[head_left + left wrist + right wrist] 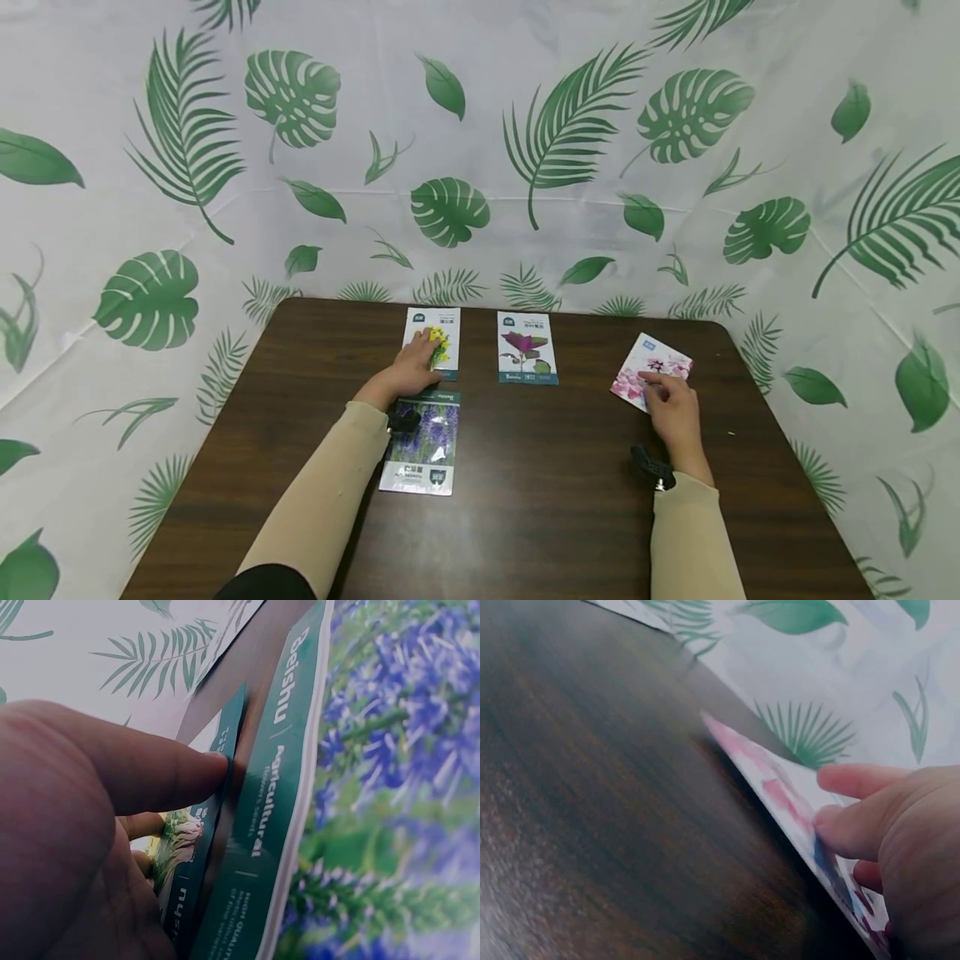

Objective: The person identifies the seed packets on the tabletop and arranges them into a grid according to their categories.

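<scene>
Dark wood worktop (540, 467) with leafy sheeting behind is carrying four seed packets. Left hand (411, 367) is lying flat, fingers straight, pressing the yellow-flower packet (442, 329), right above the purple one (427, 446). Right hand (672, 408) is pinching the pink-flower packet (651, 358), lifting its edge.
</scene>
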Available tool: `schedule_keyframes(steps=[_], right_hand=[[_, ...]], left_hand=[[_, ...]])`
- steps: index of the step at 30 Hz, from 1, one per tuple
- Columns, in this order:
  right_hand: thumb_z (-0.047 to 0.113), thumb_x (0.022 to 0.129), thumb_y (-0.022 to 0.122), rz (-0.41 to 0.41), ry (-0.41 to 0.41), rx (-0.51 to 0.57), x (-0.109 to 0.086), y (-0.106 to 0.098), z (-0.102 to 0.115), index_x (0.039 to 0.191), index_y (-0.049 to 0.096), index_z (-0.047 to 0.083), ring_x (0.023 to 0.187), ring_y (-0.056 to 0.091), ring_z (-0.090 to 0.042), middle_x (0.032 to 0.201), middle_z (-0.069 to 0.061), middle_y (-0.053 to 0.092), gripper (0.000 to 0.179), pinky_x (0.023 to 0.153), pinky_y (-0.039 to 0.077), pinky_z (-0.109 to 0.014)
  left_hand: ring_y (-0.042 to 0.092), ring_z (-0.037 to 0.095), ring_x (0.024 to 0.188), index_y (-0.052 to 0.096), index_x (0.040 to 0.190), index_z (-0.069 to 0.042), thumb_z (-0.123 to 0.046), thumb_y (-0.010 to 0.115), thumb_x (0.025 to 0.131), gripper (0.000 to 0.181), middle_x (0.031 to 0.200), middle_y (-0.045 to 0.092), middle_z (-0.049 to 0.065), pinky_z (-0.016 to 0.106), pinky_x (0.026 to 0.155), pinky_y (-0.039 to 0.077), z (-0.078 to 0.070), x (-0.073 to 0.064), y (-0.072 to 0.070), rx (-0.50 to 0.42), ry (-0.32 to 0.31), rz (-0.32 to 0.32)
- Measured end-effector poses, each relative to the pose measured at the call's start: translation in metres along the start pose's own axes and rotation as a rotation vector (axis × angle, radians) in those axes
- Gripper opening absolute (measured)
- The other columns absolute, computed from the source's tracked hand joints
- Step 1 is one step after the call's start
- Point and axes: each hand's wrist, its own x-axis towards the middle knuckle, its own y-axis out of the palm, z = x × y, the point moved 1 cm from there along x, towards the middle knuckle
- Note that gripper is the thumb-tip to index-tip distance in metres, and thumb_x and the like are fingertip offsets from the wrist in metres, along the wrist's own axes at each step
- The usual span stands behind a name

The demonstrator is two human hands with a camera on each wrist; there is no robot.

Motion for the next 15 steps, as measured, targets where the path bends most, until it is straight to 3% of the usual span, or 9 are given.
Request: schedule_keyframes(steps=[2,4,7,10,15], right_hand=[[0.001,0.099,0.071,0.018,-0.006,-0.013,-0.0001,0.0005,-0.0016,0.128,0.078,0.004,0.098,0.052,-0.038,0.108,-0.024,0.065,0.03,0.083,0.033,-0.044],[0.002,0.098,0.072,0.043,0.001,-0.028,0.001,0.0,-0.0019,0.131,0.077,0.006,0.107,0.051,-0.044,0.119,-0.026,0.063,0.034,0.088,0.035,-0.05],[0.003,0.097,0.071,0.099,0.01,-0.033,0.0035,-0.0016,-0.0005,0.139,0.073,0.004,0.132,0.045,-0.056,0.144,-0.032,0.057,0.042,0.107,0.035,-0.065],[0.005,0.098,0.067,0.182,0.024,-0.035,0.0046,-0.0021,0.0003,0.146,0.067,0.002,0.156,0.033,-0.058,0.167,-0.03,0.045,0.049,0.126,0.024,-0.075],[0.012,0.101,0.065,0.25,0.026,-0.052,0.0002,-0.0005,0.0005,0.151,0.064,0.005,0.155,0.036,-0.056,0.168,-0.027,0.044,0.05,0.125,0.024,-0.075]], left_hand=[[-0.006,0.043,0.171,0.02,0.173,0.001,-0.023,0.061,0.111,0.078,0.183,-0.002,0.025,0.062,0.139,0.003,-0.0007,0.0001,-0.0001,0.003,0.0,0.003],[-0.007,0.042,0.171,0.021,0.173,0.001,-0.023,0.06,0.111,0.078,0.183,-0.003,0.024,0.062,0.139,0.002,-0.0009,-0.0001,-0.0013,-0.004,-0.001,0.002],[-0.007,0.042,0.171,0.02,0.173,0.0,-0.023,0.06,0.111,0.078,0.183,-0.003,0.024,0.062,0.139,0.001,-0.0006,0.0009,-0.003,-0.008,-0.002,0.001],[-0.008,0.041,0.171,0.02,0.173,0.0,-0.024,0.06,0.111,0.078,0.183,-0.004,0.023,0.061,0.139,0.001,0.0,0.0021,-0.0032,-0.004,-0.005,0.001],[-0.007,0.044,0.171,0.021,0.173,0.002,-0.022,0.061,0.11,0.078,0.183,-0.003,0.025,0.063,0.138,0.001,0.0006,0.0025,0.0008,-0.006,-0.008,0.006]])
